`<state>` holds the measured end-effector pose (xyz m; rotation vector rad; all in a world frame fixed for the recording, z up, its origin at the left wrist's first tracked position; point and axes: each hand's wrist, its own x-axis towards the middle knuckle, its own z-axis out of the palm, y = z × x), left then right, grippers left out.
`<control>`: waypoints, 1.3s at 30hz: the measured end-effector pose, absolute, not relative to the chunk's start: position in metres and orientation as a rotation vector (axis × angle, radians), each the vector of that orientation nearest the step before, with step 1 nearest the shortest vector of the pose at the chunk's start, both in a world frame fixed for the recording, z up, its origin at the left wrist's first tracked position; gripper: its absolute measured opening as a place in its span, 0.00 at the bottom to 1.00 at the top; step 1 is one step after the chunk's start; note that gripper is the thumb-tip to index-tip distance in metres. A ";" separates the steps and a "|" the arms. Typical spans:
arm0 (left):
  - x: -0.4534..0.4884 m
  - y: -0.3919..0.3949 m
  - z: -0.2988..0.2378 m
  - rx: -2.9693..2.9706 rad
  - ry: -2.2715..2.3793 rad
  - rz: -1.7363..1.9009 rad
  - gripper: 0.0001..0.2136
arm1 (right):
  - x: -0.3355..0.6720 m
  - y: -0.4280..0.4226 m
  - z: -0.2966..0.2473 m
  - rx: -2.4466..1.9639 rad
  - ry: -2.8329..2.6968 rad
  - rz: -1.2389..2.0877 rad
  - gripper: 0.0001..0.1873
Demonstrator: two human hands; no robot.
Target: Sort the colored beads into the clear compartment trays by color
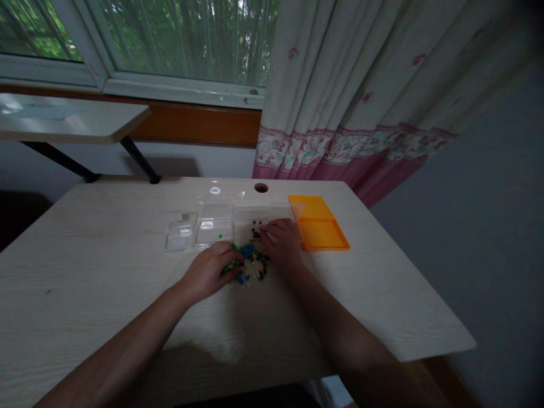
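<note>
Desk (119,249) | bricks (247,250): against left fingers (232,256) | dark pieces (255,233): beside right fingers (274,228)

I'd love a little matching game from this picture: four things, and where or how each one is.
1. Orange case
2. Left hand
3. Right hand
4. Lone green piece

A. Fingers at the multicoloured pile
B. Inside a clear tray
C. Lying open on the table
D. Fingertips by small dark pieces

Pairs: 1-C, 2-A, 3-D, 4-B
</note>
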<state>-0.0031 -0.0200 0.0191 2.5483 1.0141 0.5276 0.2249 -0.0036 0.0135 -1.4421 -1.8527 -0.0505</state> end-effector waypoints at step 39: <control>-0.004 -0.021 0.021 2.519 0.972 0.494 0.07 | 0.225 -0.003 0.013 -1.344 -1.870 -0.104 0.05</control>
